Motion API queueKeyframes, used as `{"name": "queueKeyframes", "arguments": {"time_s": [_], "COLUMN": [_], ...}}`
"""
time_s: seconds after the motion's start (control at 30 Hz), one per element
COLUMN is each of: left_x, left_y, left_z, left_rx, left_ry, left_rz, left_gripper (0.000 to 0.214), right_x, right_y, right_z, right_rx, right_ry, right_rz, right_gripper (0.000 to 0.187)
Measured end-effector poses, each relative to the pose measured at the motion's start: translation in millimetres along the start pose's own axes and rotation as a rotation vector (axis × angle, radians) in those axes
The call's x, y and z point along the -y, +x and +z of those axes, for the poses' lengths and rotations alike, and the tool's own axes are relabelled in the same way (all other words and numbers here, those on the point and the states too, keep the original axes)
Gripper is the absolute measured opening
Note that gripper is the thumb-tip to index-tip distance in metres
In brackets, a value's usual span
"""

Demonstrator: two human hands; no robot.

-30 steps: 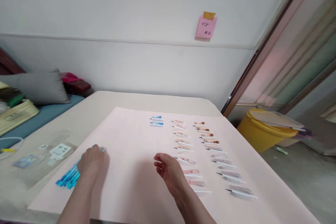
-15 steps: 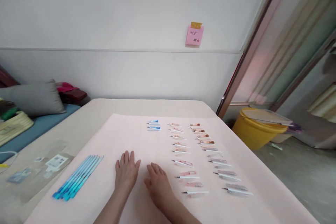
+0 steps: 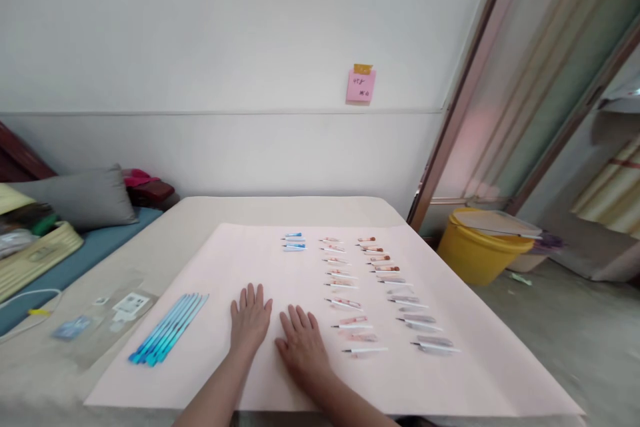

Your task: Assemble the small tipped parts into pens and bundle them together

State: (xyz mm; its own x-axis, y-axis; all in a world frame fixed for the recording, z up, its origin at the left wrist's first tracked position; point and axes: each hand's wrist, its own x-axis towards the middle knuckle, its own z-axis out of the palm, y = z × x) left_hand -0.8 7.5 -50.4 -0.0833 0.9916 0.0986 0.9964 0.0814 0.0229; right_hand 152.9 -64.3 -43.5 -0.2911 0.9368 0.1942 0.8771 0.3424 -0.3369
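My left hand (image 3: 251, 321) lies flat with its fingers apart on a pale pink sheet (image 3: 240, 253). Beside it, my right hand (image 3: 303, 343) rests palm down, fingers spread. Neither holds anything. To the left lies a bunch of slim blue pen-like sticks (image 3: 167, 330), side by side at a slant. Right of my hands runs a column of white refills with dark tips beside clear, pink-patterned pen parts (image 3: 345, 303). Farther right, another column pairs refills with brown-topped parts (image 3: 380, 258) and greyish ones (image 3: 420, 318). Two blue sets (image 3: 294, 247) lie near the far edge.
A clear plastic bag (image 3: 95, 340) with a white label lies on the table's left side. Beyond are a grey cushion (image 3: 90, 197) and a cream basket (image 3: 45, 257). A yellow bucket (image 3: 467, 253) stands on the floor at right. A pink note (image 3: 361, 87) is taped to the wall.
The view has shifted, bringing the sheet's near edge into sight. My right hand's fingers have spread and flattened on the sheet; my left hand stays flat. The pens and parts keep their arrangement.
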Motion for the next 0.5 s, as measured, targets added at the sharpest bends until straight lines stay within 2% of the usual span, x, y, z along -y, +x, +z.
{"name": "queueKeyframes", "arguments": {"time_s": [0.27,0.5], "left_x": [12.0,13.7], "left_y": [-32.2,-42.0], "left_z": [-6.1,-9.5], "left_rx": [0.082,0.026], "left_ry": [-0.021,-0.025], "left_rz": [0.134,0.155], "left_gripper": [0.068,0.066], "right_x": [7.2,7.5], "right_y": [-0.7,-0.3], "right_z": [-6.4,1.2], "right_rx": [-0.016,-0.061], "right_ry": [-0.06,-0.097], "right_rz": [0.01,0.0], "right_gripper": [0.052,0.055]}}
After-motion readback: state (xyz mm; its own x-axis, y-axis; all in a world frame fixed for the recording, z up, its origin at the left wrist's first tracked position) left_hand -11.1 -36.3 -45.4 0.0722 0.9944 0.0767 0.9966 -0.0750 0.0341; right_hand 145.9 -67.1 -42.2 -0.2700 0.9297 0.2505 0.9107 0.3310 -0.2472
